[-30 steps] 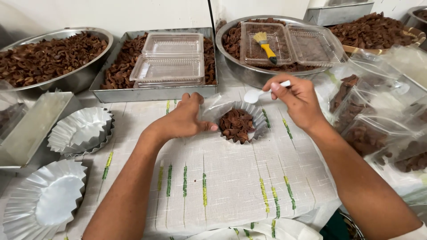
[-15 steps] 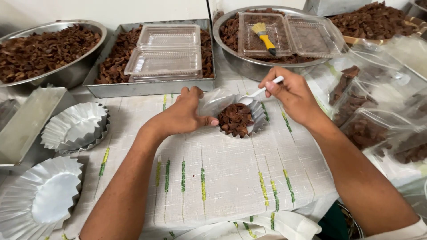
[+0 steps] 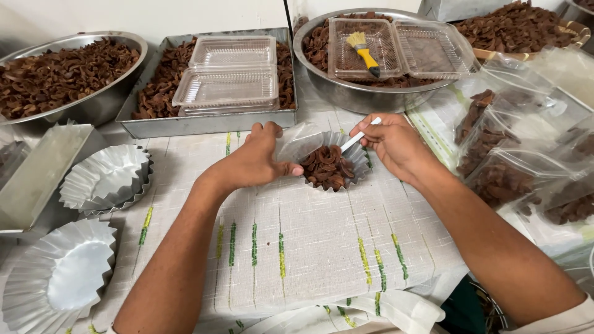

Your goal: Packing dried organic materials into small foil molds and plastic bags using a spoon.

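A fluted silver paper cup [image 3: 356, 156] filled with brown dried pieces [image 3: 327, 167] sits on the striped white cloth [image 3: 309, 247], inside the mouth of a clear plastic bag [image 3: 297, 141]. My left hand [image 3: 257, 158] grips the left edge of the cup and bag, thumb against the rim. A white plastic spoon [image 3: 361, 134] is pinched in my right hand [image 3: 396, 145], its tip down among the pieces in the cup.
Stacks of fluted cups [image 3: 105, 176] [image 3: 59, 275] lie at left. Behind are a round bowl [image 3: 108, 102] and a rectangular tray [image 3: 204, 124] of brown pieces with clear lidded boxes [image 3: 229, 77]. Another bowl [image 3: 371, 96] holds boxes and a yellow brush [image 3: 364, 51]. Filled bags [image 3: 513, 161] lie right.
The spoon's tip has gone from above the cup's rim down into the brown pieces. My left hand has stayed on the cup. The view has shifted a little.
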